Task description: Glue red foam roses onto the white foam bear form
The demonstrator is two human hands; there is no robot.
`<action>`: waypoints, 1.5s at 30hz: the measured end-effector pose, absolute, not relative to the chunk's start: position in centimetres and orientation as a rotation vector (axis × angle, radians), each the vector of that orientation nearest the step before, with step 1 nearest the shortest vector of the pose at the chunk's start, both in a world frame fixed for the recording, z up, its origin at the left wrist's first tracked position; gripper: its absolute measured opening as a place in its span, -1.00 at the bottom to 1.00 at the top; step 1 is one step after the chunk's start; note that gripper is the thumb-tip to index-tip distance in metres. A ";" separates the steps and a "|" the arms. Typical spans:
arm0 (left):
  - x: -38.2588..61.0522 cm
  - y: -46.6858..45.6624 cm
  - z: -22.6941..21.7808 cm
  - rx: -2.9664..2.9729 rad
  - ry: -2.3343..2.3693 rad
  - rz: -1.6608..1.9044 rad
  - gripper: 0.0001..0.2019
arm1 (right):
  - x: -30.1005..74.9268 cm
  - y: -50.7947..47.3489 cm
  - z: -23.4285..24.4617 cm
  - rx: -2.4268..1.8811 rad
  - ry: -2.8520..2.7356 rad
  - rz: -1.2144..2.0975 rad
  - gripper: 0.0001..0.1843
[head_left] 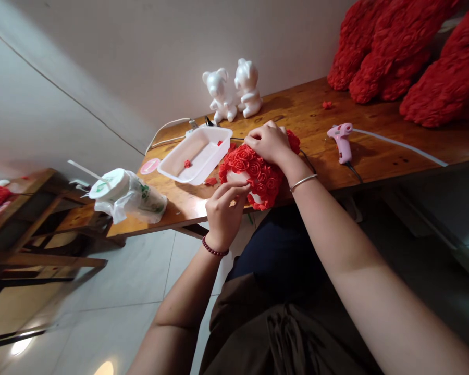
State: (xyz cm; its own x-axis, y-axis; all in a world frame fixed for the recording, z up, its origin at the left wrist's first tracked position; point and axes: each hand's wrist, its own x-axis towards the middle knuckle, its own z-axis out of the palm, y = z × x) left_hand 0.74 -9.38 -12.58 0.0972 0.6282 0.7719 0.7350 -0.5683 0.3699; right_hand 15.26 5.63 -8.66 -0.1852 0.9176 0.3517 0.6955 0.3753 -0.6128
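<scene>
A foam figure covered in red foam roses (260, 174) lies at the table's front edge, with bare white patches on its near and left side. My right hand (269, 143) grips it from above, fingers curled over the roses. At the edge of a white patch, my left hand (227, 208) pinches a small red foam rose, mostly hidden by the fingertips. Just left of the figure is a white plastic tray (172, 169) with a few loose red roses in it. A pink glue gun (341, 141) stands to the right, a long translucent glue stick (400, 146) extending from its back.
Two white foam bears (220, 96) sit by the wall. Large red rose-covered figures (394, 52) fill the back right. A lidded drink cup (127, 195) with a straw stands at the table's left end. One loose rose (327, 104) lies behind the glue gun.
</scene>
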 end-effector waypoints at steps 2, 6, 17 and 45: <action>0.7 -9.5 -12.6 -2.271 -1.383 -1.469 -0.92 | 15.2 5.6 -8.6 -1.389 -1.951 0.416 -0.65; 0.5 -9.5 -12.6 -2.293 -1.357 -1.443 -0.89 | 15.2 5.5 -8.6 -1.393 -1.953 0.402 -0.64; 1.0 -9.3 -11.9 -2.235 -1.268 -1.257 -0.84 | 15.2 5.5 -8.7 -1.389 -1.944 0.393 -0.64; 1.2 -8.7 -11.1 -2.175 -1.269 -0.899 -0.87 | 14.5 5.7 -8.8 -1.384 -1.909 0.407 -0.61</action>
State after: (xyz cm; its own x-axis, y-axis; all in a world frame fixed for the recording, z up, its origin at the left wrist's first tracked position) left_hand 1.20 -8.72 -11.08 0.3599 0.5788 0.7318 0.8822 -0.4664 -0.0649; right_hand 14.50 5.70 -8.78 -0.1530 0.9152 0.3729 0.6836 0.3705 -0.6288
